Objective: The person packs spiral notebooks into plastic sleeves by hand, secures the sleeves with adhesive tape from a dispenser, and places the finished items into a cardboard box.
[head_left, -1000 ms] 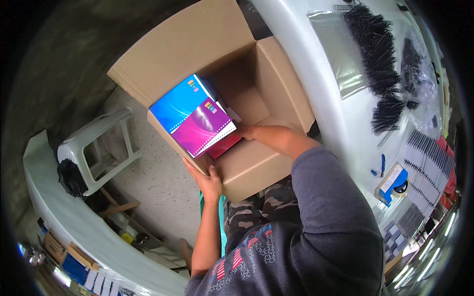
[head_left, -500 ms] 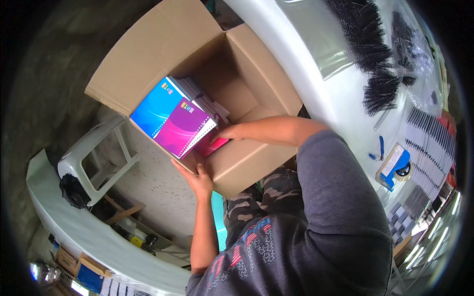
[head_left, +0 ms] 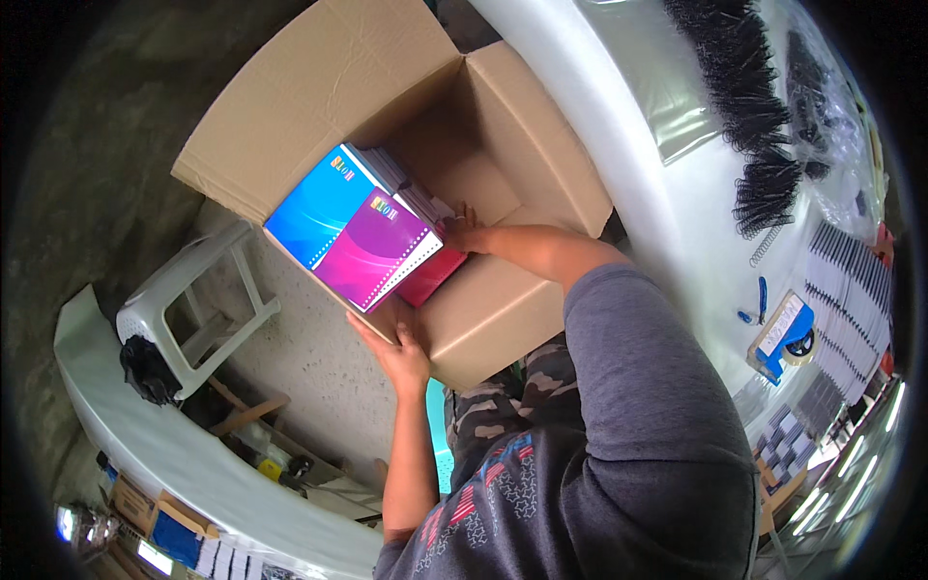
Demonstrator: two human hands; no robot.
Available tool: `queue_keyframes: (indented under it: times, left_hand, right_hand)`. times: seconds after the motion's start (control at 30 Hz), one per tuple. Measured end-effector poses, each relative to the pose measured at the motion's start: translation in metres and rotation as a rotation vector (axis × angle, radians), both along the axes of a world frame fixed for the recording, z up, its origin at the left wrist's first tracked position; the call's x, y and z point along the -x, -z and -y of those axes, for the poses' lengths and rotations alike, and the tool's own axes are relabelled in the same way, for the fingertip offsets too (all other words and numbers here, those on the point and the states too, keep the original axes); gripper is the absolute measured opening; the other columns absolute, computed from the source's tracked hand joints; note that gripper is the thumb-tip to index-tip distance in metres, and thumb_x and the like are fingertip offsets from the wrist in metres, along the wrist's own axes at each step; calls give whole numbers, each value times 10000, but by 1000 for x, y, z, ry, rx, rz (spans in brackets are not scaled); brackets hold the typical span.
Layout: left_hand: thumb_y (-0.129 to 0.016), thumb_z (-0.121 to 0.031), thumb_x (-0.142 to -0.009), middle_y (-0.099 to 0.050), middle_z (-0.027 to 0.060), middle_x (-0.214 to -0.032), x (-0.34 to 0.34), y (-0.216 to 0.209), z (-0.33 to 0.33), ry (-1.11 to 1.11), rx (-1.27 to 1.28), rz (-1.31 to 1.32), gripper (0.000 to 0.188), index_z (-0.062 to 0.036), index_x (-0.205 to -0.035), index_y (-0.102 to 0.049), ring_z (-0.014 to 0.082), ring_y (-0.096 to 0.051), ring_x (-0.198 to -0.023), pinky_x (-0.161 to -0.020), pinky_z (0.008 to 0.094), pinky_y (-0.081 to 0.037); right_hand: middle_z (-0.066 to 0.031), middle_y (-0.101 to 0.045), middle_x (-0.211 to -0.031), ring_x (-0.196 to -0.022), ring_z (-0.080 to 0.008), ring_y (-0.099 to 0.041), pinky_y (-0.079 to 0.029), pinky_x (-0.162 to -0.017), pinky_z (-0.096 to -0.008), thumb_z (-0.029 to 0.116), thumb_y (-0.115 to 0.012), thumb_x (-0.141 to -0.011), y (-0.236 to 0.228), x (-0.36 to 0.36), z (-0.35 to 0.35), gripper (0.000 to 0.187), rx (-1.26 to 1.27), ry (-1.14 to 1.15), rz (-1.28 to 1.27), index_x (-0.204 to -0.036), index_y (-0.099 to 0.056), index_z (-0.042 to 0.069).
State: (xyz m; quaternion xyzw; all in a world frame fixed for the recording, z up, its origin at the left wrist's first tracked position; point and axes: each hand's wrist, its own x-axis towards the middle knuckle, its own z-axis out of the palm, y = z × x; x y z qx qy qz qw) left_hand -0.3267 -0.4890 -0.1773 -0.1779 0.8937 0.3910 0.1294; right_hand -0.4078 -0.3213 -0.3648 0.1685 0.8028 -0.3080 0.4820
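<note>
An open cardboard box (head_left: 503,314) leans in front of me, with notebooks stacked in its left part. On top lie a blue notebook (head_left: 311,217) and, overlapping it, a purple-pink notebook (head_left: 372,256) with punched holes along one edge. Below that one shows a red cover (head_left: 432,277). My left hand (head_left: 398,356) grips the box's near left rim, thumb over the edge and fingers along the outside. My right hand (head_left: 462,230) reaches inside, against the right side of the stack, fingers partly spread. Its fingertips are partly hidden by shadow and the notebooks.
To the right, a white table (head_left: 667,261) carries black spiral coils (head_left: 749,87), blue-handled pliers (head_left: 761,300), a blue tape dispenser (head_left: 788,338) and stacked bound books (head_left: 846,300). A white plastic stool (head_left: 184,300) stands on the left, with a black bag (head_left: 150,369) on it.
My right hand has moved up and away from the red cover, along the stack's right side, and its fingers have spread. My left hand stays on the box rim. The view has shifted slightly.
</note>
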Motion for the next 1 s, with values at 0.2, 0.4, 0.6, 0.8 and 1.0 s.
queue_keyframes:
  times: [0.2, 0.4, 0.6, 0.8, 1.0]
  left_hand:
    - [-501, -19, -869, -110, 247, -1499, 3, -1, -2, -9, -10, 28, 777, -20, -1458, 6, 378, -128, -1393, -1125, 427, -155]
    - [-491, -17, -876, -112, 248, -1499, 3, 0, -1, -13, -15, 28, 769, -32, -1460, 10, 379, -138, -1391, -1122, 433, -158]
    - [-482, -5, -873, -109, 245, -1501, 4, -1, -2, 1, -2, 28, 765, -32, -1460, 6, 378, -131, -1393, -1123, 430, -150]
    - [-478, 4, -868, -106, 243, -1501, 2, 1, -1, -11, -11, 23, 768, -32, -1461, 9, 377, -126, -1394, -1124, 424, -148]
    - [-465, 15, -860, -113, 240, -1499, 3, -1, -2, -13, -19, 27, 768, -33, -1462, 11, 370, -124, -1397, -1125, 418, -144]
  right_hand:
    - [-271, -151, -1461, -1378, -399, -65, -193, -1102, -490, 619, -749, -532, 8, -5, 11, 1134, -11, 63, -62, -1361, -329, -31]
    - [-270, -175, -1451, -1372, -398, -89, -199, -1100, -484, 619, -746, -534, 13, -3, 11, 1126, 23, 111, -101, -1363, -332, -20]
    - [-270, -198, -1442, -1366, -398, -113, -206, -1099, -478, 619, -742, -536, 20, 8, -3, 1117, 160, 190, -113, -1366, -334, -9]
    - [-269, -222, -1433, -1360, -397, -137, -212, -1097, -472, 619, -739, -539, 23, 7, -27, 1109, 402, 200, 122, -1368, -337, 3]
    - [-268, -245, -1423, -1354, -396, -161, -219, -1096, -467, 619, -735, -541, 33, -3, -14, 1101, 316, 183, 127, -1371, -340, 14]
